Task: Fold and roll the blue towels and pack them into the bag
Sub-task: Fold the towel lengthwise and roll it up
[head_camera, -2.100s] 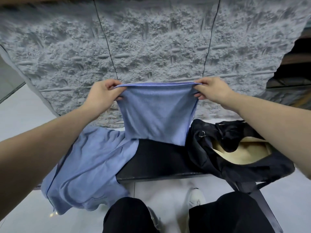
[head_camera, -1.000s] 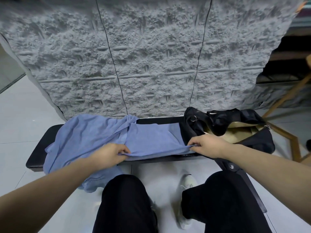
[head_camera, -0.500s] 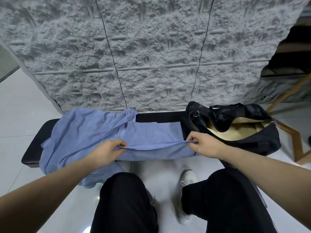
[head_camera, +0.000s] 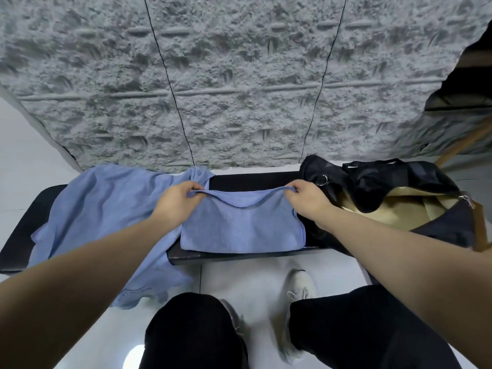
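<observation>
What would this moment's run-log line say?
step: folding towel | left hand: pinches far corner | right hand: pinches other corner | towel: on bench | bag: open

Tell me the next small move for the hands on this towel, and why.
Probably lower the pinched edge onto the far side and flatten it. The left hand and right hand each pinch a corner of the folded towel on the bench; the edge between them sags, so the fold isn't finished. Rolling comes next.
</observation>
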Available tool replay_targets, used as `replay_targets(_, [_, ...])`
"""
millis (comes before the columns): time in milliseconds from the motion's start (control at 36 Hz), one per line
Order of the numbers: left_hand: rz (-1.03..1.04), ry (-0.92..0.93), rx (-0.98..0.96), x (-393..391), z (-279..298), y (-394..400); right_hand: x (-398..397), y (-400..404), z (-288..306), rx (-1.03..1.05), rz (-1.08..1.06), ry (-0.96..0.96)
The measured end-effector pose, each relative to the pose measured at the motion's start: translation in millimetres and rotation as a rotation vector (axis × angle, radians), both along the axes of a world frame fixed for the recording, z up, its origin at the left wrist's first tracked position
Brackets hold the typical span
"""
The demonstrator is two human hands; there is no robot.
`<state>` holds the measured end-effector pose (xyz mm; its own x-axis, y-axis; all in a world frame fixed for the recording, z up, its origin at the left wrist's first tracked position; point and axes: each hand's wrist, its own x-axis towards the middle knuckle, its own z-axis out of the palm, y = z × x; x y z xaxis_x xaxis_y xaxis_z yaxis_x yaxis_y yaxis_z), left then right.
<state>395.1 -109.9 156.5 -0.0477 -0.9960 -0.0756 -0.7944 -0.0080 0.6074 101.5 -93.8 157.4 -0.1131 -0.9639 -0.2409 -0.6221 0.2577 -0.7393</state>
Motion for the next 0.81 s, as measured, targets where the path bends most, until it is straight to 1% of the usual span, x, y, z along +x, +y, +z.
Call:
replay_targets(56, [0.000, 0.018, 0.043, 0.3, -11.9, -12.4, 3.6, -11.1, -10.1, 0.044, -0.046, -0.024])
replay_targets(167, [-0.020, 0.010, 0.101, 3.2, -33.5, -28.4, 10.0, -28.7, -29.2, 0.161, -0.081, 0.004])
replay_targets(361, [-0.074, -0.009, 0.078, 3.0, -46.1, -43.2, 8.8, -48.0, -49.9, 0.236, -0.142, 0.108])
replay_targets(444, [-0.081, -0.025, 0.105, 1.2, -46.3, -47.0, 8.1, -52.4, -54.3, 0.246, -0.140, 0.130])
replay_targets(639, [0.061, -0.033, 0.301, 4.8, -50.5, -55.9, 8.6, -59.0, -62.0, 0.269, -0.149, 0.119])
replay_targets(722, [0.053, -0.025, 0.330, 9.7, -51.5, -60.0, 8.1, -59.9, -62.8, 0.301, -0.110, 0.176])
replay_targets(806, [0.037, -0.026, 0.348, 15.0, -49.5, -62.3, 5.9, -57.6, -60.5, 0.301, -0.062, 0.166])
